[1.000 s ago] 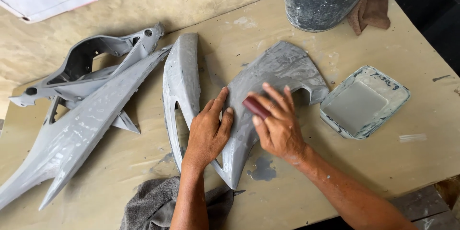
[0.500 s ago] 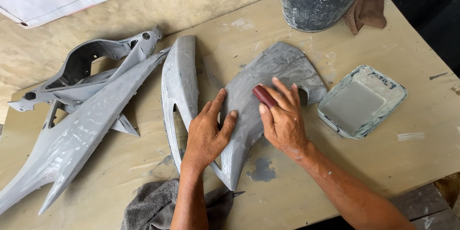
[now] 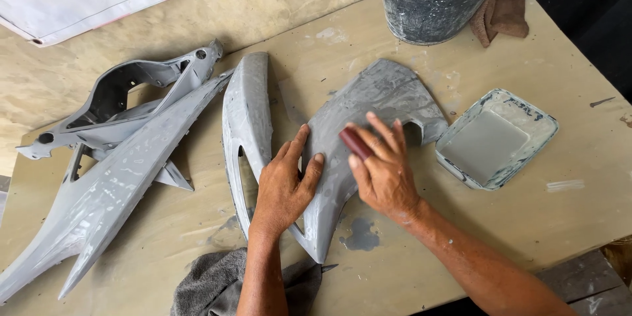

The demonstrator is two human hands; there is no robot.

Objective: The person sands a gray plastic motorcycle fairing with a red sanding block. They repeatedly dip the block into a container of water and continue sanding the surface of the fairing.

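A grey primed body panel (image 3: 385, 95) lies flat at the middle of the wooden table (image 3: 579, 224). My left hand (image 3: 284, 185) rests palm down on its lower left edge, fingers spread, pressing it to the table. My right hand (image 3: 382, 170) lies on the panel's middle and holds a small dark red sanding block (image 3: 355, 142) under its fingers against the grey surface. A wet dark patch (image 3: 361, 233) shows on the table just below the panel's tip.
A long narrow grey panel (image 3: 245, 113) lies left of my left hand. Two larger grey parts (image 3: 118, 158) fill the table's left side. A shallow tray of grey liquid (image 3: 495, 138) sits right; a bucket (image 3: 434, 6) with a brown rag (image 3: 503, 10) behind. Grey cloth (image 3: 217, 286) near front edge.
My right hand slid the red block up the panel and then back down and left a little. The left hand stayed pressed on the panel's edge.
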